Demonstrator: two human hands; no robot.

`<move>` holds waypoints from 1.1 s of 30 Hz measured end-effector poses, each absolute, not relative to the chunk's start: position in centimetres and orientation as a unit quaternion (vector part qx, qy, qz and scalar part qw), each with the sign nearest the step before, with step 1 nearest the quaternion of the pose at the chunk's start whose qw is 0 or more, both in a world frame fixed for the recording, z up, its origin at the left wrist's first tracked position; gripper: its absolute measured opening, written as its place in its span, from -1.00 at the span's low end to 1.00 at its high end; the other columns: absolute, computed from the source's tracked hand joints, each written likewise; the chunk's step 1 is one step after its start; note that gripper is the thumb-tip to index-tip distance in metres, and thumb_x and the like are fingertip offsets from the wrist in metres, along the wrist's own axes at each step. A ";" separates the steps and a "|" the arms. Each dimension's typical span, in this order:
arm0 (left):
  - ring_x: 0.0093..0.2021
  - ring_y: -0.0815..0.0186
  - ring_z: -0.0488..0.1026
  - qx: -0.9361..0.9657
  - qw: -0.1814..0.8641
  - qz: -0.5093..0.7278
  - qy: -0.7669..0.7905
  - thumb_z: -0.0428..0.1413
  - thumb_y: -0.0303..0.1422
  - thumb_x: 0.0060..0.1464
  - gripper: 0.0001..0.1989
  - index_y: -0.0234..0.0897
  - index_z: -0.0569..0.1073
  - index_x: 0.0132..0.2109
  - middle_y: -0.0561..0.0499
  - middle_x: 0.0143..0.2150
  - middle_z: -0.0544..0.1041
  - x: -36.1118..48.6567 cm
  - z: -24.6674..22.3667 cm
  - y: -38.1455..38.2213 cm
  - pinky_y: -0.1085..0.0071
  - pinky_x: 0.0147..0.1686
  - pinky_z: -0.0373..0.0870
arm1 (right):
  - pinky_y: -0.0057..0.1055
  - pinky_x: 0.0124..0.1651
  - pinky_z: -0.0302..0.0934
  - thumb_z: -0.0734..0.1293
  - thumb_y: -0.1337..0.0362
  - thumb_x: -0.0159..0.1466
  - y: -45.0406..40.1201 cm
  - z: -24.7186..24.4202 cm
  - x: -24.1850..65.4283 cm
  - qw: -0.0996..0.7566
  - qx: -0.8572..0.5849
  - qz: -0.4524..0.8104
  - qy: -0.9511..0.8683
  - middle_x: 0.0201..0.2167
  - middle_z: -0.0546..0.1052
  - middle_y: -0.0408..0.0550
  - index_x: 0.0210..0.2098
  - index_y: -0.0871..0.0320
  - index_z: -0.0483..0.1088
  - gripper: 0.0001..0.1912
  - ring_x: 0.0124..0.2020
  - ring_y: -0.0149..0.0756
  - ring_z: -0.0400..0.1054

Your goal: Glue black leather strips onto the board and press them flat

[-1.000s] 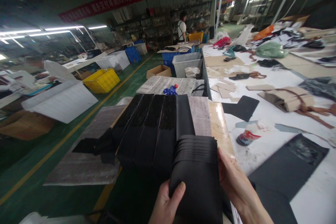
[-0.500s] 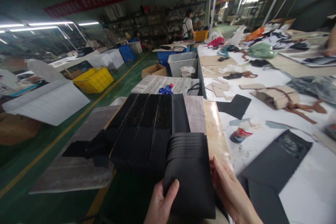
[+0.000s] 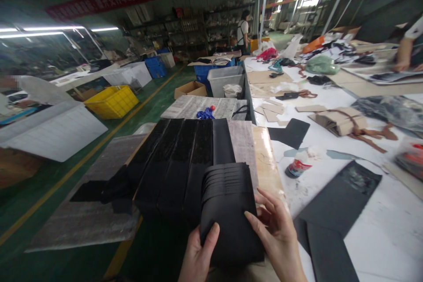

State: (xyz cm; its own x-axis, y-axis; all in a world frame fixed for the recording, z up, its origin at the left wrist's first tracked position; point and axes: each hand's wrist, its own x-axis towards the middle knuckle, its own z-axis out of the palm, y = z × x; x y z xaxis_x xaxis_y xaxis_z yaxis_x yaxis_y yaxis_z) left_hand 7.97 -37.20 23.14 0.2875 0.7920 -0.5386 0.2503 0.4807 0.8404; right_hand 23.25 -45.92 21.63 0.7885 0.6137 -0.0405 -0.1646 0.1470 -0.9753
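A fanned stack of black sheets [image 3: 229, 224], perhaps leather or a similar material, is between my two hands, its far edges stepped in thin layers. My left hand [image 3: 200, 249] clasps the near left side, thumb on top and fingers hidden beneath. At the right edge is my right hand [image 3: 276, 229], its thumb resting on the top sheet and its curled fingers against the side. Just beyond the stack, long glossy black strips [image 3: 181, 154] lie side by side on a board, with a matte dark strip [image 3: 224, 141] at their right.
On the white table [image 3: 383, 238] at right are dark cut pieces [image 3: 343, 198], a red-labelled bottle [image 3: 299, 166] and a tied beige bundle [image 3: 340, 121]. A co-worker's arm [image 3: 403, 55] reaches over the table's far right. A yellow crate [image 3: 112, 101] stands left of the aisle.
My right thumb has come onto the top sheet, where before the hand was at the stack's right edge. The view has shifted slightly, and the stack appears a little further left.
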 end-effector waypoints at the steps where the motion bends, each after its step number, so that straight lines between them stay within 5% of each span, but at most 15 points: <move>1: 0.12 -0.13 0.49 0.465 0.651 0.209 0.562 0.29 0.27 -0.16 -0.21 -0.38 0.61 -0.08 -0.20 -0.05 0.65 8.0 23.2 -37.2 0.17 0.12 0.38 | -0.46 -0.18 0.45 0.56 0.21 0.18 -45.9 21.6 23.3 0.726 -0.605 0.258 -0.200 -0.10 0.59 -0.10 0.09 -0.12 0.45 -0.49 -0.25 -0.35 0.52; 8: 0.05 -0.08 0.54 0.479 0.646 0.227 0.550 0.28 0.25 -0.14 -0.26 -0.38 0.64 -0.11 -0.19 -0.10 0.67 8.4 23.8 -37.4 0.24 0.04 0.45 | -0.55 -0.32 0.45 0.48 0.22 0.26 -45.6 21.1 23.7 0.696 -0.635 0.192 -0.277 -0.25 0.62 -0.12 0.03 -0.04 0.50 -0.66 -0.34 -0.37 0.55; 16: 0.02 -0.09 0.56 0.492 0.624 0.246 0.554 0.27 0.23 -0.09 -0.28 -0.38 0.65 -0.10 -0.19 -0.10 0.68 8.1 23.6 -37.4 0.25 -0.01 0.49 | -0.56 -0.28 0.48 0.40 0.27 0.34 -46.0 21.0 23.9 0.593 -0.700 0.067 -0.392 -0.19 0.63 -0.14 0.07 -0.08 0.43 -0.69 -0.32 -0.37 0.58; 25: 0.03 -0.10 0.56 0.524 0.601 0.259 0.545 0.23 0.20 -0.02 -0.34 -0.36 0.64 -0.13 -0.20 -0.09 0.67 7.8 23.0 -37.4 0.20 0.05 0.48 | -0.44 -0.20 0.48 0.48 0.06 0.25 -45.8 19.6 23.1 0.647 -0.679 0.224 -0.266 -0.21 0.63 -0.05 -0.06 0.05 0.43 -0.65 -0.25 -0.26 0.58; 33: 0.06 -0.11 0.54 0.520 0.574 0.273 0.571 0.22 0.18 -0.02 -0.36 -0.35 0.64 -0.13 -0.21 -0.07 0.66 8.0 22.8 -37.6 0.18 0.05 0.47 | -0.45 -0.43 0.34 0.57 0.01 0.11 -45.1 17.7 23.5 0.675 -0.637 0.303 -0.218 -0.43 0.52 -0.12 -0.19 0.09 0.42 -0.57 -0.43 -0.29 0.44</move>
